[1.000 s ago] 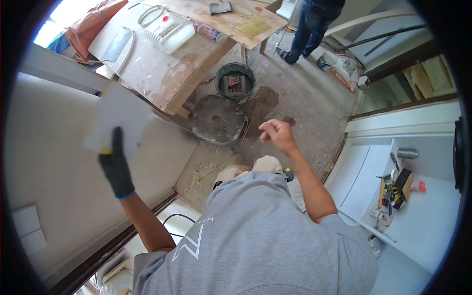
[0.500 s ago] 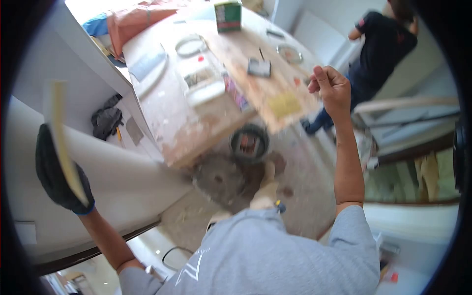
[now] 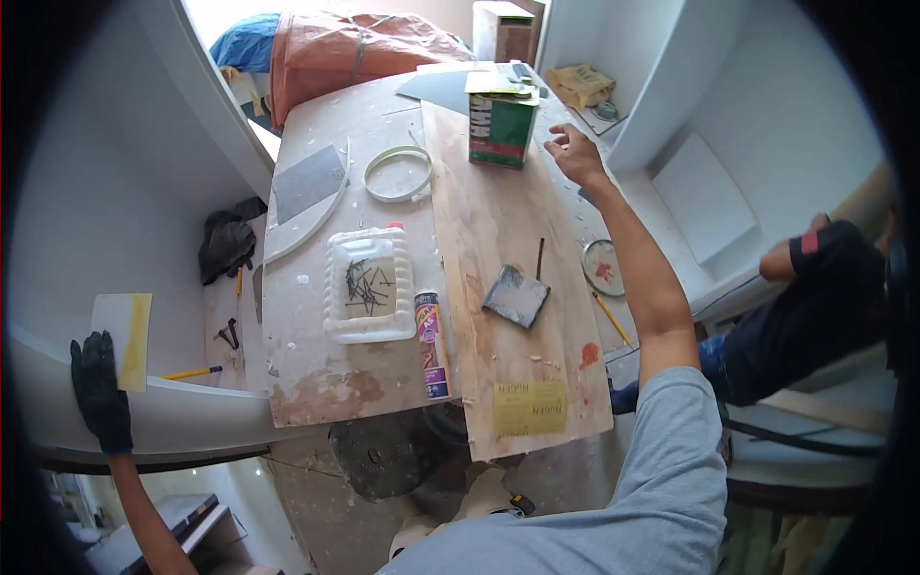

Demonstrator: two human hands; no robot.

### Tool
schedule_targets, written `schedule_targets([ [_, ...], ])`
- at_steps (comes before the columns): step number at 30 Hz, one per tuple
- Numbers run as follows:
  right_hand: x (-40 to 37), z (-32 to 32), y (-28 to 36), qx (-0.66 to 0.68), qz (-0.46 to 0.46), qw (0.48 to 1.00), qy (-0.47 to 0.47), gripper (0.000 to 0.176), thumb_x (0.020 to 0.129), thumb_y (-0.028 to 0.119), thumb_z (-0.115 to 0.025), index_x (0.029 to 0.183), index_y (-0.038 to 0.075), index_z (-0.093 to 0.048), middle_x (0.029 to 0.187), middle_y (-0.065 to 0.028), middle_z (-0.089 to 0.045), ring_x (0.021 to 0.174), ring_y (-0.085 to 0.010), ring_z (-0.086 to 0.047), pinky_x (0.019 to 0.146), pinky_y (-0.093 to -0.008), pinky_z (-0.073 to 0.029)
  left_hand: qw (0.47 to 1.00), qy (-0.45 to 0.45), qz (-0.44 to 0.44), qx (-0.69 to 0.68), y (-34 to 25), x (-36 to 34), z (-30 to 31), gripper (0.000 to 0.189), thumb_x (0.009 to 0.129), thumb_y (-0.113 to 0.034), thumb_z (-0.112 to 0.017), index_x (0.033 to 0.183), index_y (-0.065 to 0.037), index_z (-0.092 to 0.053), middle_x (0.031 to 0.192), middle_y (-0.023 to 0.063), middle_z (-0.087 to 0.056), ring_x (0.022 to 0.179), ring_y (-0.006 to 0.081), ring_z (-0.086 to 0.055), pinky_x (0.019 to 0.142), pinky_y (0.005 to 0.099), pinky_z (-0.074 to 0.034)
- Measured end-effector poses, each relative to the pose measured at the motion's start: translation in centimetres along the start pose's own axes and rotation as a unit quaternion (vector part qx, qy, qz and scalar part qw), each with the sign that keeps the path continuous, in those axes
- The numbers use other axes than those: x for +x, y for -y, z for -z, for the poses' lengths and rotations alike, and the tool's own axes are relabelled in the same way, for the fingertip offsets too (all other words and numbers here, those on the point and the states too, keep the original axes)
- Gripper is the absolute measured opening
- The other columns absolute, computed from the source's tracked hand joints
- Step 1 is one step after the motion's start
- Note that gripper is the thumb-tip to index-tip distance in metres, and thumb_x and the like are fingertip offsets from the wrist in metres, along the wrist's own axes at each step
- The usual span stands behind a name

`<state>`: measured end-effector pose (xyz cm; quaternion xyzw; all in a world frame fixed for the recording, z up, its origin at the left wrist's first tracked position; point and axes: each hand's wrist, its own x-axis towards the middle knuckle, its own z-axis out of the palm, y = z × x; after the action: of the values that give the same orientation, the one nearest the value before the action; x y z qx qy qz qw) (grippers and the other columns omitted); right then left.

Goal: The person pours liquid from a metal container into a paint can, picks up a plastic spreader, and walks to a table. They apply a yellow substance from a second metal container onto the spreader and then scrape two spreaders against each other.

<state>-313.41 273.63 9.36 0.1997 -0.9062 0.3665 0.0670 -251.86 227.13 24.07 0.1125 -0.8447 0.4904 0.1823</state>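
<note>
My left hand [image 3: 99, 393], in a black glove, is at the far left, closed on a white rectangular piece [image 3: 123, 340] with a yellow stripe down its right side. My right hand [image 3: 577, 155] is bare and stretched over the far right of the table, just right of a green tin [image 3: 501, 125]. Its fingers are loosely bent and apart, with nothing visible between them. The tin stands on a long wooden board [image 3: 508, 206]. Nearer on that board lie a dark-edged square pad [image 3: 518, 296] and a yellow sanding sheet [image 3: 530, 409].
On the table [image 3: 316, 383] are a cut-open white jug [image 3: 335, 331] holding screws, a purple tube [image 3: 432, 350], a tape ring [image 3: 368, 182] and a round lid [image 3: 596, 265]. A stool [image 3: 369, 460] is below the near edge. A co-worker [image 3: 815, 307] is at the right.
My right hand has moved forward to beside the green tin, its fingers looser. My left hand has turned, so the white piece shows its broad face. The co-worker appears lower and farther right.
</note>
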Motion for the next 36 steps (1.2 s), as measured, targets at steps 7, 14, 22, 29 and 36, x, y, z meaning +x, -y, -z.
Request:
schedule_targets([
  [7, 14.5, -6.6, -6.2, -0.182, 0.057, 0.982, 0.0, 0.122, 0.059, 0.044, -0.083, 0.144, -0.006, -0.012, 0.145, -0.0274, -0.029, 0.136, -0.0347, -0.031, 0.112, -0.0359, -0.027, 0.997, 0.071, -0.025, 0.0, 0.9, -0.2, -0.1, 0.063, 0.081, 0.008, -0.049, 0.14, -0.012, -0.042, 0.142, 0.0061, -0.043, 0.135, 0.0269, -0.035, 0.113, 0.0386, -0.029],
  [14, 16.8, -6.8, -6.9, 0.007, -0.013, 0.999, 0.049, 0.14, 0.05, 0.042, -0.089, 0.144, -0.009, 0.001, 0.151, -0.0265, -0.017, 0.141, -0.031, -0.019, 0.115, -0.0332, -0.018, 0.993, 0.114, -0.032, -0.022, 1.3, -0.2, 0.4, 0.058, 0.084, 0.003, -0.051, 0.14, -0.01, -0.042, 0.142, 0.0065, -0.044, 0.133, 0.026, -0.038, 0.112, 0.038, -0.03],
  [22, 15.8, -13.6, -9.7, 0.063, 0.02, 0.995, -0.068, 0.118, 0.055, 0.037, -0.09, 0.138, -0.011, -0.023, 0.128, -0.0255, -0.049, 0.119, -0.0314, -0.049, 0.101, -0.0352, -0.038, 0.987, 0.144, -0.052, -0.038, 1.7, 0.4, 0.6, 0.051, 0.087, -0.005, -0.051, 0.138, -0.006, -0.044, 0.14, 0.0083, -0.046, 0.132, 0.0261, -0.04, 0.11, 0.0372, -0.031],
  [29, 18.6, -12.3, -14.1, 0.047, 0.003, 0.993, -0.111, 0.102, 0.054, 0.038, -0.09, 0.131, -0.007, -0.04, 0.109, -0.019, -0.062, 0.092, -0.0307, -0.062, 0.087, -0.0347, -0.046, 0.99, 0.125, -0.037, -0.053, 1.4, 0.5, 0.7, 0.055, 0.082, -0.001, -0.053, 0.136, -0.01, -0.047, 0.139, 0.0045, -0.048, 0.129, 0.0242, -0.044, 0.107, 0.0356, -0.036],
  [36, 16.3, -14.8, -11.0, 0.004, -0.017, 0.99, -0.143, 0.057, 0.07, 0.031, -0.08, 0.113, -0.001, -0.06, 0.109, -0.0146, -0.066, 0.099, -0.0183, -0.064, 0.08, -0.03, -0.049, 0.99, 0.133, -0.034, -0.041, 1.2, 0.4, 0.7, 0.054, 0.083, -0.002, -0.056, 0.136, -0.011, -0.047, 0.139, 0.0035, -0.048, 0.129, 0.0235, -0.044, 0.107, 0.0351, -0.036],
])
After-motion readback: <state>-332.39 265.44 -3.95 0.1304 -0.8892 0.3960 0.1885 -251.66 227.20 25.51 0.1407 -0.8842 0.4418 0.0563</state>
